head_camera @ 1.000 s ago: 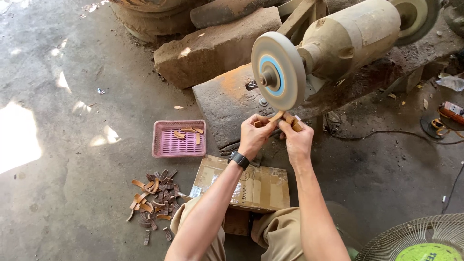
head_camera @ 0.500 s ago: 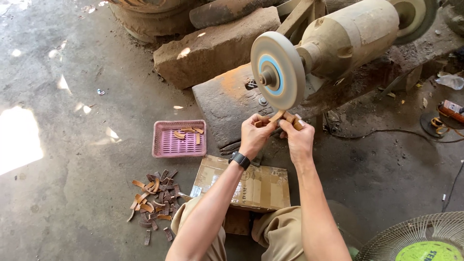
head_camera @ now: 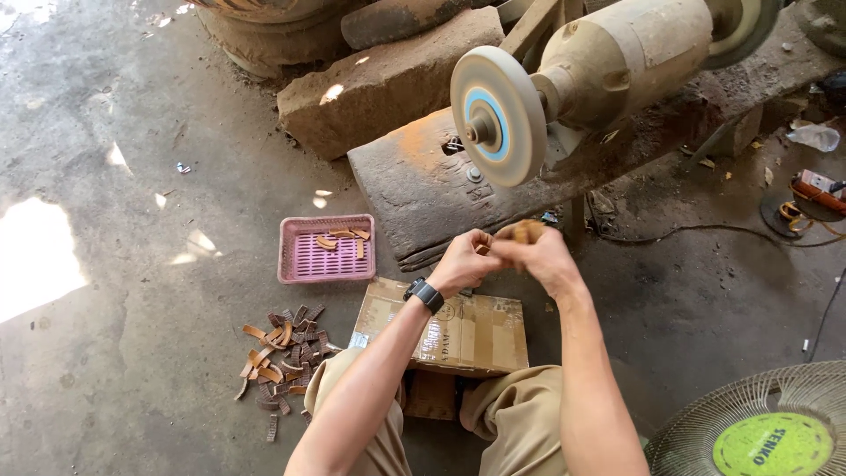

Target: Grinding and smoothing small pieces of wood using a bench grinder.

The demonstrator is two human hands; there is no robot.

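Wooden piece (head_camera: 526, 231), small, brown and curved, sits at centre frame, pinched between both hands just below the grinding wheel (head_camera: 495, 115) and not touching it. Left hand (head_camera: 463, 261), with a black wristwatch (head_camera: 425, 294) on the wrist, closes its fingers on the near end of the piece; right hand (head_camera: 542, 256) curls its fingers around the far end. Holding both ends appears to keep so short a piece steady and the fingertips away from the wheel's rim. The wheel, grey with a blue ring, is mounted on a dusty motor (head_camera: 630, 57) in the upper centre, which rests on a stone slab (head_camera: 414, 189).

Pink tray (head_camera: 327, 249), left of centre, holds a few similar pieces; a loose pile of brown pieces (head_camera: 282, 357) lies on the concrete floor at lower left, both within reach of the left arm. A cardboard box (head_camera: 454, 330) sits between the knees, directly under the forearms. A fan guard (head_camera: 762, 427) fills the lower right corner; cables (head_camera: 705, 231) run along the floor at right. Nothing stands between the hands and the wheel.
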